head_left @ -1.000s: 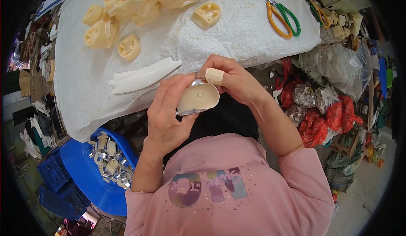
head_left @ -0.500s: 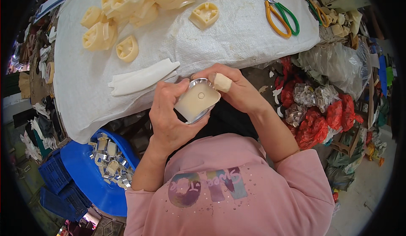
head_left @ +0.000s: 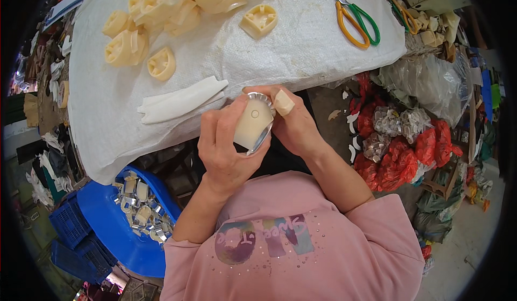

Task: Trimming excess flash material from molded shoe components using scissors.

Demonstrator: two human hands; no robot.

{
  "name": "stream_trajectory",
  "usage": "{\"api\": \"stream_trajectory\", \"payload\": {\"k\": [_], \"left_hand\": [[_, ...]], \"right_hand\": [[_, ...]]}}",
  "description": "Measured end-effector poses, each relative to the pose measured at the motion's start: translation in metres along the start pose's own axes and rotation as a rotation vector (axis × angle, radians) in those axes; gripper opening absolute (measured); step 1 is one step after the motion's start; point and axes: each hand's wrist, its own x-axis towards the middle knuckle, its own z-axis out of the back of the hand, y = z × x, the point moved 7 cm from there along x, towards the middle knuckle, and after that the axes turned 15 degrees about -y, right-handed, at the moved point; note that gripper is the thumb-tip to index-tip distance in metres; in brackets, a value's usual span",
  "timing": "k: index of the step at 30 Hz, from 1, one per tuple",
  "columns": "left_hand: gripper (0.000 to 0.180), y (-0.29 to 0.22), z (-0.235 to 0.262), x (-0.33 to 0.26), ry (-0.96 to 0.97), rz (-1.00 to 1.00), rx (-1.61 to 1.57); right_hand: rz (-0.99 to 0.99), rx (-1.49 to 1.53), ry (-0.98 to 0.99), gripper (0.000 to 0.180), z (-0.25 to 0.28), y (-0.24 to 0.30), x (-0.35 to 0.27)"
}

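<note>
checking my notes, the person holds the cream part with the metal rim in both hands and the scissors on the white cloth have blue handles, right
Not quite: the head view shows the scissors have orange and green handles, not blue. The rest holds: left hand and right hand both hold the cream part.

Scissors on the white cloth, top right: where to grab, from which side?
Judging by pose: the scissors lie flat on the white cloth, closed blades pointing to the far left, orange and green loops nearest the table's right edge. Probably come from above on the right and pinch the loops, avoiding the blades.
</note>
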Motion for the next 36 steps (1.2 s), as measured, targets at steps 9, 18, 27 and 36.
{"api": "stream_trajectory", "payload": {"k": [9,18,27,36], "left_hand": [[0.060,0.007,0.000,-0.006,-0.063,0.072,0.003],[0.062,0.013,0.004,-0.006,-0.037,0.086,0.021],[0.076,0.031,0.009,0.000,0.032,0.354,-0.013],[0.054,0.074,0.005,-0.032,-0.021,1.296,-1.310]], "right_hand": [[0.464,-0.531,-0.186,0.031,-0.011,0.017,-0.016],[0.320,-0.462,-0.068,0.044,-0.014,0.005,-0.014],[0.201,-0.357,-0.062,0.044,-0.004,0.012,-0.005],[1.085,-0.658,0.578,0.021,-0.104,0.120,-0.097]]}}
